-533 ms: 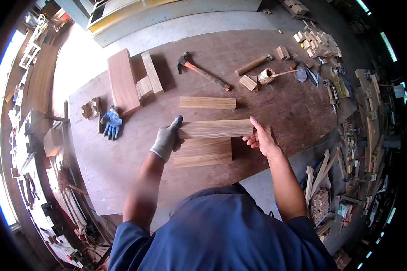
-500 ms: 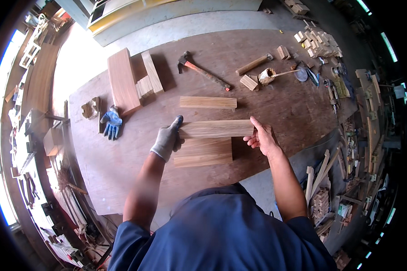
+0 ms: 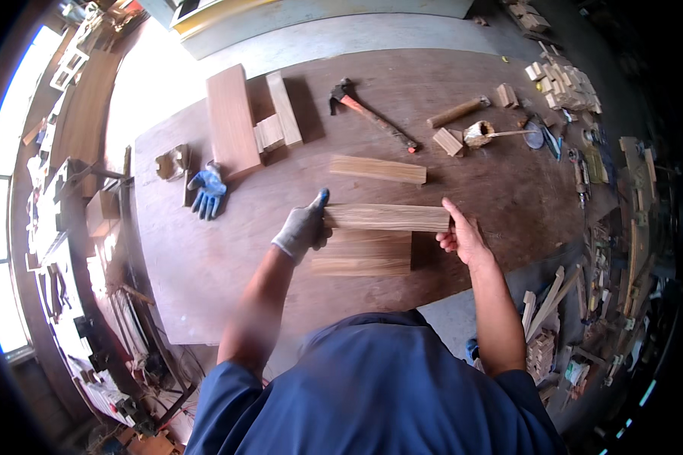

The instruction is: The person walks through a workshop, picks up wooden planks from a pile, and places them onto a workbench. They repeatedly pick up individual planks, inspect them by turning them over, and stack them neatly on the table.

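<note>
The long, narrow light-brown wooden board [image 3: 387, 218] is positioned crosswise in front of the torso, above the brown worktop [image 3: 508, 171], with one hand at each end. The left hand [image 3: 302, 226], in a grey glove with a dark-blue thumb tip, has its grip closed on the left end, thumb uppermost. The right hand [image 3: 466, 236], ungloved, has its grip on the right end: thumb along the end, fingers curled below.

A wider light-brown wooden block [image 3: 363, 254] lies on the near side, partly covered by the board in this view; contact between the two cannot be determined. A slim light-brown wooden strip [image 3: 378, 169] lies apart on the far side, roughly parallel to the board. Beyond the strip lies a claw hammer with an orange-red and dark handle [image 3: 372, 117], set diagonally. A blue-and-grey work glove [image 3: 208, 189] rests left of the left hand, beside a large pinkish-brown wooden block [image 3: 233, 121].
</note>
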The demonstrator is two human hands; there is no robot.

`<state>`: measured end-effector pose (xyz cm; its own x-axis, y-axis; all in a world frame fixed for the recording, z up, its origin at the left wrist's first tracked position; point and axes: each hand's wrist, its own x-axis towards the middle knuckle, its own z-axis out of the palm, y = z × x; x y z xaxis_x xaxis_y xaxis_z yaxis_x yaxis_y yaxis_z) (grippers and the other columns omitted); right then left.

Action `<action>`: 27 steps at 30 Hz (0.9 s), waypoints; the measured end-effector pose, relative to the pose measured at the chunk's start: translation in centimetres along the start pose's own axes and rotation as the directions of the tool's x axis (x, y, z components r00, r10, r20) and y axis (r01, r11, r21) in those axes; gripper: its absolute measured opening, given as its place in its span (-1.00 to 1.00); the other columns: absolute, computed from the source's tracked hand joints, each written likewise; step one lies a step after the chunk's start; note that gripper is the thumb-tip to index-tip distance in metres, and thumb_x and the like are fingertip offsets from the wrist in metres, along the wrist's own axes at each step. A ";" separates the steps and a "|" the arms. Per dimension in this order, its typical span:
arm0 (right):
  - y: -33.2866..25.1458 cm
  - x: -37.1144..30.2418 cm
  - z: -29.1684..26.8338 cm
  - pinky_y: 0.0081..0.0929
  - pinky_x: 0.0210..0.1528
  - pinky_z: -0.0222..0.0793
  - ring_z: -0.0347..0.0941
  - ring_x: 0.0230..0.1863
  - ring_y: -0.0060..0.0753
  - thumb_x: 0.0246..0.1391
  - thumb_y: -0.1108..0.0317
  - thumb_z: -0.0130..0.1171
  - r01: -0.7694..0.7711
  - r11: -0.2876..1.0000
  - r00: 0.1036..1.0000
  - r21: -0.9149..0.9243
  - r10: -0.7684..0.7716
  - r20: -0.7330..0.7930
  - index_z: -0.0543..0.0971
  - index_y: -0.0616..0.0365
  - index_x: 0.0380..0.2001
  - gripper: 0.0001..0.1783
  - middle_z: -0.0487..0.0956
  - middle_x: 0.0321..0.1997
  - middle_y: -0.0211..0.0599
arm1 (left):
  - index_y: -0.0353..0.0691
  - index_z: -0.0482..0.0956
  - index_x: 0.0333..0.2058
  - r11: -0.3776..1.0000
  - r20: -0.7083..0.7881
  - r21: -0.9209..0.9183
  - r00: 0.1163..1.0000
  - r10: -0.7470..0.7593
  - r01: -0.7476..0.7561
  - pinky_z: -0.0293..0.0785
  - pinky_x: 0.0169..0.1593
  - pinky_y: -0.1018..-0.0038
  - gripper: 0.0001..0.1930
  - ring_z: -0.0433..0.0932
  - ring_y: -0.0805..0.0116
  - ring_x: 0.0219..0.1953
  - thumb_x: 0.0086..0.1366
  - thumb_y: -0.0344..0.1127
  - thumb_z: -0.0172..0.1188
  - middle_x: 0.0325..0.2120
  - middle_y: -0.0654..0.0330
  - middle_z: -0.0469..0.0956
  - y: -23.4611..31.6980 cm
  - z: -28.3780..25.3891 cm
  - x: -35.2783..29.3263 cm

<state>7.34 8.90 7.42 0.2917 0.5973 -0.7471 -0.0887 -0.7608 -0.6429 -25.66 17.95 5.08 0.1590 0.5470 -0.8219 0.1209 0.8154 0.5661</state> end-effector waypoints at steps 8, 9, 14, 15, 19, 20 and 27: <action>0.4 -0.5 -0.5 -0.61 -0.55 0.47 0.56 -0.53 -0.49 0.14 -0.07 0.24 0.205 0.965 0.969 0.163 -0.223 0.103 0.58 0.24 -0.13 -0.47 0.57 -0.28 -0.28 | -0.37 0.47 0.07 0.936 0.284 -0.225 0.901 0.328 -0.270 0.57 -0.45 0.50 -0.50 0.64 0.30 -0.45 0.34 -0.06 0.19 -0.31 0.07 0.62 -1.1 -1.5 0.5; 0.2 -0.9 -0.6 -0.60 -0.52 0.48 0.56 -0.51 -0.48 0.16 -0.03 0.23 0.223 0.958 0.963 0.180 -0.245 0.112 0.57 0.25 -0.08 -0.48 0.55 -0.22 -0.29 | -0.34 0.34 0.22 0.947 0.350 -0.210 0.885 0.306 -0.244 0.61 -0.34 0.49 -0.42 0.65 0.29 -0.34 0.35 -0.11 0.19 -0.16 0.10 0.60 -1.2 -2.0 0.9; 0.1 -2.1 -1.0 -0.60 -0.45 0.50 0.57 -0.45 -0.46 0.21 0.08 0.19 0.293 0.934 0.938 0.203 -0.322 0.126 0.54 0.23 0.04 -0.51 0.53 -0.15 -0.29 | -0.36 0.31 0.22 0.931 0.334 -0.235 0.877 0.346 -0.278 0.61 -0.27 0.47 -0.40 0.64 0.27 -0.27 0.33 -0.13 0.22 -0.13 0.08 0.58 -1.5 -1.7 0.4; 0.2 -2.2 -1.1 -0.60 -0.44 0.50 0.58 -0.44 -0.46 0.22 0.09 0.19 0.304 0.929 0.935 0.209 -0.333 0.122 0.54 0.23 0.04 -0.52 0.53 -0.15 -0.29 | -0.37 0.30 0.23 0.931 0.335 -0.240 0.877 0.344 -0.274 0.61 -0.25 0.46 -0.39 0.64 0.26 -0.26 0.33 -0.14 0.23 -0.11 0.07 0.58 -1.5 -1.7 0.4; 0.8 -2.3 -1.3 -0.59 -0.41 0.51 0.58 -0.41 -0.43 0.22 0.12 0.19 0.322 0.913 0.927 0.250 -0.358 0.114 0.54 0.24 0.03 -0.55 0.53 -0.17 -0.29 | -0.36 0.31 0.23 0.928 0.340 -0.259 0.874 0.347 -0.267 0.61 -0.23 0.45 -0.39 0.64 0.26 -0.23 0.30 -0.18 0.26 -0.10 0.07 0.58 -1.7 -1.7 0.5; 1.0 -2.3 -1.4 -0.58 -0.40 0.51 0.58 -0.41 -0.43 0.22 0.13 0.19 0.320 0.912 0.927 0.257 -0.357 0.115 0.54 0.23 0.03 -0.55 0.54 -0.17 -0.28 | -0.35 0.31 0.23 0.926 0.342 -0.266 0.872 0.350 -0.268 0.61 -0.22 0.45 -0.39 0.64 0.27 -0.22 0.30 -0.20 0.27 -0.10 0.07 0.58 -1.7 -1.7 0.4; 1.1 -2.8 -1.7 -0.58 -0.30 0.52 0.58 -0.31 -0.43 0.20 0.23 0.19 0.345 0.891 0.908 0.295 -0.397 0.136 0.52 0.23 0.06 -0.57 0.59 -0.15 -0.27 | -0.31 0.33 0.23 0.905 0.307 -0.208 0.854 0.420 -0.370 0.60 -0.16 0.45 -0.46 0.62 0.36 -0.18 0.31 -0.37 0.23 -0.14 0.15 0.57 -1.2 -0.8 -0.6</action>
<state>8.03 5.94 9.11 0.1707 0.8787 -0.4458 -0.2596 -0.3964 -0.8806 -26.67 16.82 4.84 0.4873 0.7514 -0.4449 -0.1534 0.5752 0.8035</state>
